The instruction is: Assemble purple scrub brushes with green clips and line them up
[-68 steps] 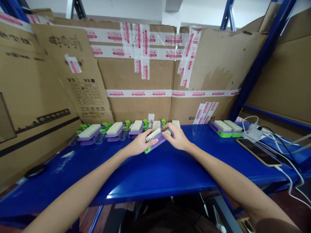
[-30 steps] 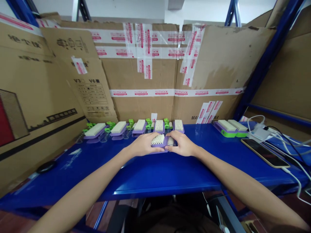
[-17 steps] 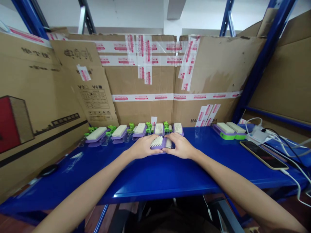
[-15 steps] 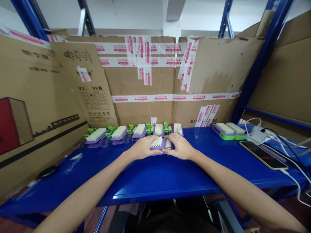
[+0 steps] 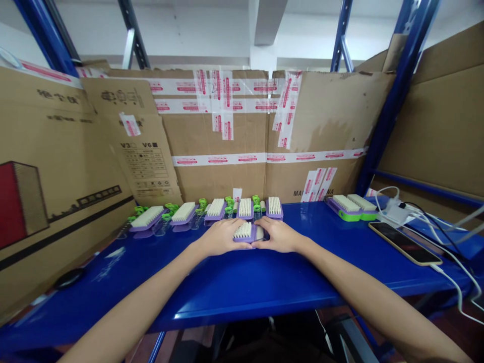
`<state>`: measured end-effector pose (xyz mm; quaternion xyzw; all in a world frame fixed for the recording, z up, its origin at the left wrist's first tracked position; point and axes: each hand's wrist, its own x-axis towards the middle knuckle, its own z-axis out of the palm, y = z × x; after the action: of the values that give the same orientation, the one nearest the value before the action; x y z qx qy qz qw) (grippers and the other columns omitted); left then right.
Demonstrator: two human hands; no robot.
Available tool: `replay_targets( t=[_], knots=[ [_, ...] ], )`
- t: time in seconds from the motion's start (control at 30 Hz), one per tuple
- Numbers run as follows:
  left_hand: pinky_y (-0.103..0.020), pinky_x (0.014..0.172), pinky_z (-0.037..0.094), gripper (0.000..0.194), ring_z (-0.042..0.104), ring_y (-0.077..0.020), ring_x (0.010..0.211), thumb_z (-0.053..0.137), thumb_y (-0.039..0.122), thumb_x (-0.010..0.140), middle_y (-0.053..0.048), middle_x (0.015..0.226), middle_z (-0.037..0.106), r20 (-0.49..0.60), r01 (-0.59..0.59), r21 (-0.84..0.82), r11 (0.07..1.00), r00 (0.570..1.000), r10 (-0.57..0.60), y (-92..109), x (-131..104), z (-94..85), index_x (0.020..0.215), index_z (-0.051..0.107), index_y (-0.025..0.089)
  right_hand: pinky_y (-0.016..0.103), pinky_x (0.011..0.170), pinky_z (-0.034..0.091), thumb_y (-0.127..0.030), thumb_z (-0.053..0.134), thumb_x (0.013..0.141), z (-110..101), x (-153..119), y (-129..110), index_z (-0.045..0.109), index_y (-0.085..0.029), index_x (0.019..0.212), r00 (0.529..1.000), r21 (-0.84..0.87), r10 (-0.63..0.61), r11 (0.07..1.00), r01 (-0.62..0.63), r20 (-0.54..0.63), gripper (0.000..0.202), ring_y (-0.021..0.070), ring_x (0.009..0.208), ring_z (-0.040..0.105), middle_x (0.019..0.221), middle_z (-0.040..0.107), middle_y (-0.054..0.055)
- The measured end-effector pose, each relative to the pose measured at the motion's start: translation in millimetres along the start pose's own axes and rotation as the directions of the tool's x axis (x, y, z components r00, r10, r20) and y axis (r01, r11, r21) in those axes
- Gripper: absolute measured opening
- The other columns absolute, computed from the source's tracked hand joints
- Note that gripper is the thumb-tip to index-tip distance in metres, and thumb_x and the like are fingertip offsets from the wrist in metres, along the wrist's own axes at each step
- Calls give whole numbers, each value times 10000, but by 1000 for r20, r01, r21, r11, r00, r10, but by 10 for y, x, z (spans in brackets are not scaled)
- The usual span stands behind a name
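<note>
Between my two hands, just above or on the blue table, is a purple brush (image 5: 244,232) with pale bristles facing up. My left hand (image 5: 223,236) grips its left end, fingers behind and thumb along the front. My right hand (image 5: 280,235) closes round the right end, where a pale part (image 5: 259,233) shows beside the bristles. The thumbs nearly meet at the front edge. Behind my hands stands a row of similar purple brushes, among them one near the middle (image 5: 245,207) and one at the right end (image 5: 274,207). Green-topped clear bottles (image 5: 258,207) stand between them.
Two green-and-purple brushes (image 5: 347,206) lie at the right. Near them are a phone (image 5: 405,243), a white charger (image 5: 397,212) and loose cables. Cardboard walls (image 5: 215,176) close off the back and sides of the blue table (image 5: 242,282). A black round object (image 5: 70,278) lies at the left edge.
The view has shifted slightly, so the scene sits a little lower. Both hands keep their hold on the brush, which has tilted slightly.
</note>
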<state>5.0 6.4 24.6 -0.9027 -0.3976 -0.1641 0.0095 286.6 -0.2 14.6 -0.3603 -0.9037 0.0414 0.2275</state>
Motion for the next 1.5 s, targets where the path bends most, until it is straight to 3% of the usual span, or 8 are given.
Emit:
replay_targets(
  t=[0.13, 0.27, 0.4, 0.5, 0.8, 1.07, 1.3, 1.5],
  knots=[
    [-524, 999, 630, 859, 792, -429, 1209, 688, 912, 928, -179, 1364, 800, -22, -1, 2, 1000, 1000, 1, -17, -4, 0, 1424, 691, 211, 509, 1021, 612, -627, 865, 974, -44, 7, 21, 681, -181, 1471, 1000, 40, 2, 999, -1, -25, 693, 365, 1209, 762, 1351, 773, 182],
    [-499, 1000, 629, 801, 795, -416, 1214, 659, 867, 977, -184, 1399, 788, -53, 25, -25, 999, 998, -26, -56, -8, -36, 1424, 684, 203, 486, 983, 613, -616, 825, 1011, -124, 7, 28, 660, -201, 1480, 991, 70, 38, 997, -29, -127, 648, 321, 1119, 766, 1321, 762, 148],
    [-528, 1015, 623, 804, 794, -429, 1206, 665, 863, 976, -187, 1370, 797, -19, 10, -19, 1000, 1000, -10, -38, -7, -39, 1420, 694, 193, 504, 1048, 599, -606, 759, 1057, -181, 2, 46, 604, -233, 1535, 962, 112, 62, 993, -33, -267, 626, 317, 1196, 751, 1411, 737, 145],
    [-557, 1036, 615, 858, 789, -455, 1219, 684, 907, 932, -198, 1360, 801, -3, -18, 12, 1000, 1000, 18, -6, 0, 2, 1403, 717, 191, 522, 1084, 591, -614, 764, 1049, -183, 1, 57, 595, -230, 1546, 955, 123, 53, 992, -17, -292, 651, 330, 1250, 739, 1452, 721, 160],
    [-583, 1009, 627, 868, 797, -464, 1196, 715, 916, 901, -191, 1334, 814, -3, -48, 8, 999, 999, 48, -7, 16, 47, 1399, 740, 205, 482, 993, 603, -599, 840, 1002, -49, 21, 69, 666, -198, 1465, 995, 121, 33, 992, -22, -91, 637, 315, 1124, 756, 1290, 762, 147],
    [-565, 988, 635, 892, 800, -446, 1176, 710, 925, 891, -194, 1324, 817, -16, -48, 14, 999, 999, 48, -31, 18, 77, 1408, 736, 198, 434, 917, 585, -614, 845, 991, -42, 26, 166, 732, -141, 1352, 995, 96, 69, 992, -76, 74, 605, 315, 1038, 758, 1169, 804, 149],
    [-560, 964, 637, 883, 803, -439, 1150, 710, 920, 888, -187, 1314, 821, 4, -45, 8, 999, 999, 45, 2, 25, 21, 1404, 734, 204, 415, 881, 577, -666, 790, 1018, -54, 38, 190, 767, -153, 1289, 993, 92, 45, 994, -56, 113, 580, 309, 999, 754, 1120, 811, 140],
    [-560, 1012, 626, 875, 789, -458, 1223, 731, 892, 901, -186, 1375, 804, 53, -21, 28, 999, 998, 19, 41, 24, -27, 1436, 714, 199, 463, 987, 593, -738, 921, 864, -85, 23, 219, 727, -153, 1412, 986, 94, 43, 994, -59, 159, 825, 357, 1134, 753, 1244, 799, 171]
  ],
)
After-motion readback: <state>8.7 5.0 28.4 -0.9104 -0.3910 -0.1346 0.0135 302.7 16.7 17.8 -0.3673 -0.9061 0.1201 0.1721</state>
